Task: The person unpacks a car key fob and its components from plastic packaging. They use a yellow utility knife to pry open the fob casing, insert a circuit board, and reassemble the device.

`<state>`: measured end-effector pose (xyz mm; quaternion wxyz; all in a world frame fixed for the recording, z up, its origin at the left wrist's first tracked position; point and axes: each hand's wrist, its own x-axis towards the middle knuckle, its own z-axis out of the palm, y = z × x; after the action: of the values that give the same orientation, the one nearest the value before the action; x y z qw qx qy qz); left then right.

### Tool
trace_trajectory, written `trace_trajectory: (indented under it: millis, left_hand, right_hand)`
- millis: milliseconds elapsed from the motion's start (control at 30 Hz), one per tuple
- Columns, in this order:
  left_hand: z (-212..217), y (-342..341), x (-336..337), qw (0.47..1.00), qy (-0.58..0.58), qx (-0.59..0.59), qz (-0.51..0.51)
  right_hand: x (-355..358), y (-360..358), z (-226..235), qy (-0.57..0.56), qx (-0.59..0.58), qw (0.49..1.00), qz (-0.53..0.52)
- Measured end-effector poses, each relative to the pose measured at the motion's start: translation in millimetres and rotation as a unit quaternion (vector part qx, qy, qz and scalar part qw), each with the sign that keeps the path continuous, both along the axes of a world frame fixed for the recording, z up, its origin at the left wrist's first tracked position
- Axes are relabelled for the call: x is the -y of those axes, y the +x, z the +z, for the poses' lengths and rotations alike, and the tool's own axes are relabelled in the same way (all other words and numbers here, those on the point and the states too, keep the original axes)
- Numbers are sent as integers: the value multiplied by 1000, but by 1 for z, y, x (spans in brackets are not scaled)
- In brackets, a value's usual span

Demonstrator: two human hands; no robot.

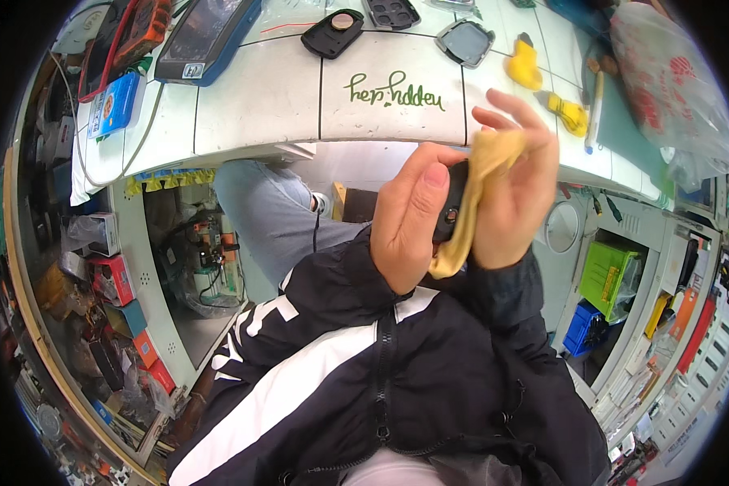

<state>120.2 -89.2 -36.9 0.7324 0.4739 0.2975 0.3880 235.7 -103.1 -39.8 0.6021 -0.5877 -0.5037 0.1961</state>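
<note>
Over my lap, in front of the table's edge, my left hand (pixel 411 217) grips a small black key fob part (pixel 458 198), its thumb lying along the near side. Most of that part is hidden by my fingers and by a yellow cloth (pixel 479 194). My right hand (pixel 520 182) holds the cloth against the far side of the black part, its upper fingers raised and slightly blurred. Beyond, on the table, lie a black key fob half (pixel 332 34) with a round coin cell, a dark button pad (pixel 392 11) and a grey cover (pixel 465 42).
The white tiled table (pixel 259 105) bears green handwriting. A blue-framed handheld device (pixel 206 40) and a blue box (pixel 115 104) stand at left. Yellow pieces (pixel 525 66), a white pen (pixel 595 113) and a plastic bag (pixel 672 81) lie at right. Crowded shelves (pixel 130 324) flank me.
</note>
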Motion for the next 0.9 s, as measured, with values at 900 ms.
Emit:
trace_trajectory:
  millis: [900]
  left_hand:
    - [16,-21,-5,998,-52,18,-32]
  right_hand:
    - [-16,-12,17,65,33,995,71]
